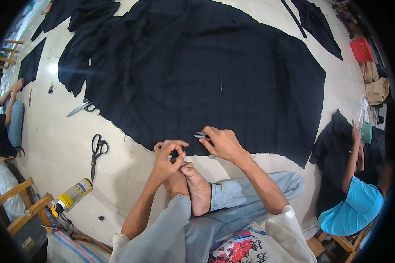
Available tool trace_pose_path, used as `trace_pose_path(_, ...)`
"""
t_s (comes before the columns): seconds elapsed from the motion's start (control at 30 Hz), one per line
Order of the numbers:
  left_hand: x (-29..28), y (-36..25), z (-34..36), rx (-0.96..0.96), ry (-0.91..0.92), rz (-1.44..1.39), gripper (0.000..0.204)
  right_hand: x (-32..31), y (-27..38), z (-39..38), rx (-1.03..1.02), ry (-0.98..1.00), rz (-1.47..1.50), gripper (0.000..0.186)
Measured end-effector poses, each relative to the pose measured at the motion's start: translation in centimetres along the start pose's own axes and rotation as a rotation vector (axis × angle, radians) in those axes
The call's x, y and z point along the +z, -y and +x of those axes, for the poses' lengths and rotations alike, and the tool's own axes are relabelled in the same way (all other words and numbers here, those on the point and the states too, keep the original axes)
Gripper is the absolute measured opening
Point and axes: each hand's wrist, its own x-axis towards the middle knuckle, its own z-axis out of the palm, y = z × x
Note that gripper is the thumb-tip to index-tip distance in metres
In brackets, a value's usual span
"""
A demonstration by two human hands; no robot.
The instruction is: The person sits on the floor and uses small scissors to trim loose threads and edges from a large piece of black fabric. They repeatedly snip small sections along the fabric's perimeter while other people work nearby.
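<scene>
A wide sheet of black fabric (197, 74) lies spread on the floor in front of my bare feet, with loose threads along its near edge. My right hand (226, 144) is closed around small thread snips (200, 134), whose blades point left over the fabric near that edge. Left of it, my left hand (167, 158) curls above my foot, thumb and forefinger pinched together. Whatever may be in that pinch is too small to make out. A thin pale line (221, 87) shows in the middle of the fabric.
Scissors with silver blades (77, 108) touch the fabric's left edge, and black-handled scissors (96, 153) lie nearer. A yellow-and-clear bottle (73, 195) lies by a wooden stool (28, 206). Co-workers sit at left (11, 118) and right (353, 201) with black cloth. A red container (361, 49) stands far right.
</scene>
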Motion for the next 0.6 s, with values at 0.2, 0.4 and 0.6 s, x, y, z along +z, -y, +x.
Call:
trace_pose_path(0.2,-0.2,0.0,-0.2,-0.016,0.037,-0.042,0.012,0.3,0.1,1.8,-0.041,0.068,-0.027,0.022)
trace_pose_path(0.4,-0.6,-0.8,-0.2,0.001,0.075,-0.073,0.011,0.5,0.1,2.3,-0.002,0.119,-0.067,0.022)
trace_pose_path(0.6,-1.6,0.7,-0.7,0.17,-0.011,0.07,0.009,-1.8,-2.0,-0.2,0.264,-0.253,0.121,0.028)
